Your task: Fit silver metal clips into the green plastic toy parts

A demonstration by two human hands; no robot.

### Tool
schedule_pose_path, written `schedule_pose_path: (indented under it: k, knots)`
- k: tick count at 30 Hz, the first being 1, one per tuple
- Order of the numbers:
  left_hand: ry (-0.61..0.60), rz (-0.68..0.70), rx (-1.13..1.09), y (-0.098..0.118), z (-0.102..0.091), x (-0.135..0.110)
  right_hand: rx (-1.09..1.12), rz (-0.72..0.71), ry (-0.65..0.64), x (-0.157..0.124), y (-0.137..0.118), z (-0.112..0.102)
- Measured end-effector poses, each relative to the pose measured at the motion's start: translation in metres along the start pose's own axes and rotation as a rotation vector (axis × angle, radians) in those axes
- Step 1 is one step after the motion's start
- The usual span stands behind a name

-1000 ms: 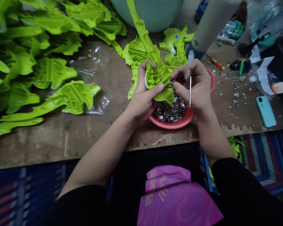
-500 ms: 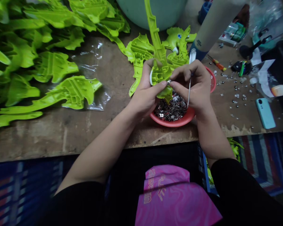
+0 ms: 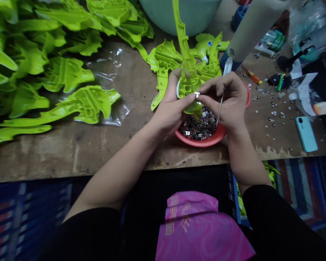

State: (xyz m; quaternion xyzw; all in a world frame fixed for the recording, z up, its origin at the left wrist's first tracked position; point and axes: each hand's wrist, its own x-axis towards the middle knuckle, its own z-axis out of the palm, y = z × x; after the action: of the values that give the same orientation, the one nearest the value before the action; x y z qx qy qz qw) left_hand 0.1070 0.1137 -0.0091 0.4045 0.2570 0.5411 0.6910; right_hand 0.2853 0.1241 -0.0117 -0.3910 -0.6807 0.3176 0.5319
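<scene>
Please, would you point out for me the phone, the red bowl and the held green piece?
Phone [image 3: 306, 135], head view: on its back.
Red bowl [image 3: 202, 143], head view: on its near rim.
Held green piece [image 3: 188, 61], head view: on its ribbed side.

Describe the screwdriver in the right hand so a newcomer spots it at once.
Find the wooden tabletop, then the red bowl of metal pieces at its near edge. By it, the right hand holds the screwdriver, shaft pointing down: clear-handled, unlike the orange-handled screwdriver lying nearby.
</scene>
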Motion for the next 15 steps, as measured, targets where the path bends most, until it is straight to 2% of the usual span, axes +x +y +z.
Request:
schedule_pose_path:
  k: [6, 11, 15]
  knots:
    - [-0.002, 0.028, -0.007, -0.006, -0.005, 0.002, 0.018, -0.033, -0.018, -0.001, -0.009, 0.001]
    - [-0.082, 0.047, -0.021, -0.017, -0.014, 0.008, 0.116, 0.054, -0.037, 0.000, -0.009, -0.001]
    - [-0.087, 0.076, 0.018, -0.019, -0.017, 0.008, 0.123, 0.094, -0.075, 0.002, -0.009, -0.004]
